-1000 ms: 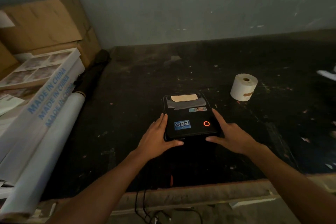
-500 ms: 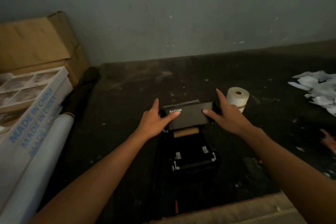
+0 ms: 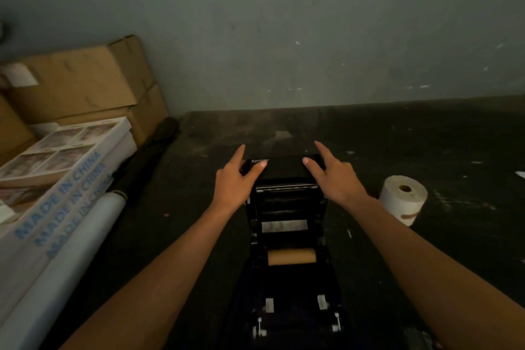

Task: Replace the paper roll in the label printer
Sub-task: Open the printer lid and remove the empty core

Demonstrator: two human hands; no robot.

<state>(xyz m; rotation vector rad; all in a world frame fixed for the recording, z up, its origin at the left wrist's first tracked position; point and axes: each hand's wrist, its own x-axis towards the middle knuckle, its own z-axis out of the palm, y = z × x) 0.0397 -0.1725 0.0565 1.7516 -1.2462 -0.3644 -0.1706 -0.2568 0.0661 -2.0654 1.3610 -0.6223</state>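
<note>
Holding printer lid [image 3: 284, 169] | both hands' fingers seemingly gripping its edges | brown core [image 3: 291, 256] inside

The label printer [image 3: 287, 236] is black with white lettering; its core [image 3: 291, 256] is tan. The paper roll [image 3: 403, 199] is white. Left boxes [image 3: 71, 88] are brown.

Matt black plastic printer [image 3: 287, 236]; bare brown cardboard core [image 3: 291, 256].

Label printer [image 3: 287, 236] open on the dark desk [image 3: 426, 136]

Left hand [image 3: 234, 182] and right hand [image 3: 335, 176] hold its raised lid [image 3: 284, 167]; brown core [image 3: 291, 256] inside it; white paper roll [image 3: 403, 199] right of it; cardboard boxes [image 3: 79, 85] left.
</note>
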